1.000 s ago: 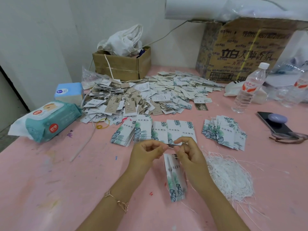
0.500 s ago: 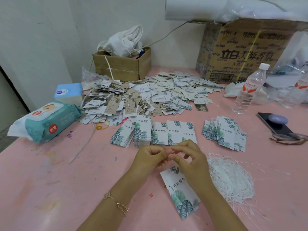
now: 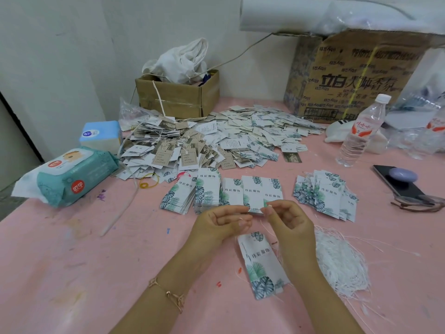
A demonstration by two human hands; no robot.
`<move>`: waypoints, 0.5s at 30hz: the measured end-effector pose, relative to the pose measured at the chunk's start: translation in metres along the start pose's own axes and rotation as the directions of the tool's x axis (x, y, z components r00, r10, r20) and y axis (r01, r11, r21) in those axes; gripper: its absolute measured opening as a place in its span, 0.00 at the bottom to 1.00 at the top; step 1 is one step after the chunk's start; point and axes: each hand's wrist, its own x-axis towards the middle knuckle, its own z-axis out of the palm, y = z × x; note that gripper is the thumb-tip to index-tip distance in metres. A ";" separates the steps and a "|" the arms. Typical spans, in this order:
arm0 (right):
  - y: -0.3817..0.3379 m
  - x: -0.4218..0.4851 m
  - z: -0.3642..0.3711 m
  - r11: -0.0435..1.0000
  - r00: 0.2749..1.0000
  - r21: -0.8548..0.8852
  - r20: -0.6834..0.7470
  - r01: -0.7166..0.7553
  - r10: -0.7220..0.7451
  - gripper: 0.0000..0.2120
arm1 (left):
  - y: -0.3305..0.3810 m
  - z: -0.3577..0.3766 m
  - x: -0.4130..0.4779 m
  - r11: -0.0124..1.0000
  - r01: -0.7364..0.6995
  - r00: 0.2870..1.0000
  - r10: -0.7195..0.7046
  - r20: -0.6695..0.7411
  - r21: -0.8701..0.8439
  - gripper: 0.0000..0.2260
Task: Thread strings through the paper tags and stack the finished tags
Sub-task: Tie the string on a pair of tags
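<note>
A leaf-printed paper tag [image 3: 261, 263] hangs face up below my hands, over the pink table [image 3: 72, 261]. My left hand [image 3: 221, 224] and my right hand [image 3: 287, 221] are a little apart, each pinching an end of a thin white string [image 3: 266, 227] that runs down toward the tag. A heap of loose white strings [image 3: 339, 263] lies right of my right wrist. Neat rows of leaf tags [image 3: 212, 191] lie just beyond my hands, and another fanned stack of leaf tags [image 3: 325, 195] sits to the right.
A big pile of mixed tags [image 3: 216, 141] fills the back. At left lie a wet-wipes pack [image 3: 69, 174] and a tissue box [image 3: 101, 136]. A small carton [image 3: 178, 95], a large carton [image 3: 356, 78], a water bottle [image 3: 361, 131] and a phone [image 3: 399, 182] stand around.
The tag turned from edge-on to face up and dropped lower. My hands, pinched together half a second ago, have drawn apart with the string between them.
</note>
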 end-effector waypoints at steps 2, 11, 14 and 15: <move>0.000 0.000 0.001 0.998 0.999 0.050 0.018 -0.043 0.042 0.04 | -0.001 -0.001 0.001 0.999 0.002 0.999 -0.004 -0.041 -0.044 0.11; -0.002 -0.003 0.002 0.995 0.984 0.054 0.159 -0.088 0.078 0.06 | -0.002 -0.001 0.003 0.999 -0.031 0.996 0.028 -0.084 -0.036 0.15; -0.002 -0.003 0.003 0.998 0.982 -0.023 0.178 -0.059 0.063 0.05 | -0.001 -0.001 0.003 0.984 -0.100 0.993 0.108 -0.049 0.146 0.11; -0.001 -0.003 0.004 0.998 0.981 -0.037 0.187 -0.050 0.056 0.05 | -0.001 0.000 0.002 0.973 -0.123 0.991 0.132 -0.034 0.195 0.11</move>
